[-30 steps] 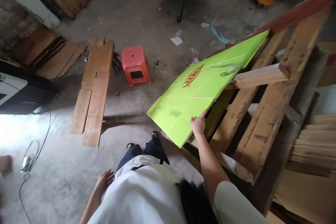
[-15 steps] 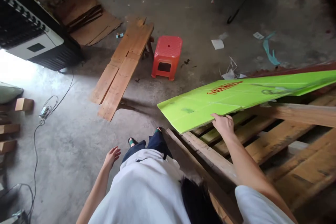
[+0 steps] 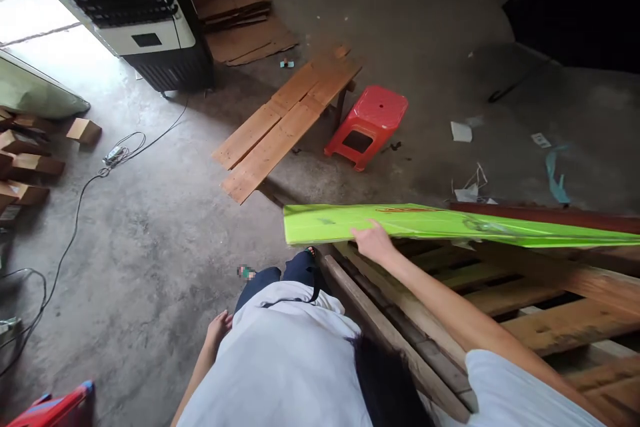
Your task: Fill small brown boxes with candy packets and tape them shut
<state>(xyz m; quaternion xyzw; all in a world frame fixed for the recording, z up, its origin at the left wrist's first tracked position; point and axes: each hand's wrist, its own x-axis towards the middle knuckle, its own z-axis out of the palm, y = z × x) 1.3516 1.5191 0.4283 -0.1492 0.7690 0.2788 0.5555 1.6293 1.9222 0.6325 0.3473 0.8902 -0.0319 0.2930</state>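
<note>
With its fingers closed over the near edge of a bright green sheet, my right hand holds that sheet near its left end. The sheet looks like thin flat board with red print, and is seen at a steep angle. It lies over or leans above a wooden slatted pallet; the exact contact is hidden. My left hand hangs at my left side by the white shirt, fingers loosely stretched and holding nothing.
A red plastic stool stands beside a low wooden bench. An air cooler is at the upper left. A cable runs along the floor near small cardboard boxes. A black umbrella lies at the upper right.
The view has turned left, bringing more boxes into sight. The green sheet now appears narrower and more edge-on, still in my right hand. My left hand has come closer to my body.
</note>
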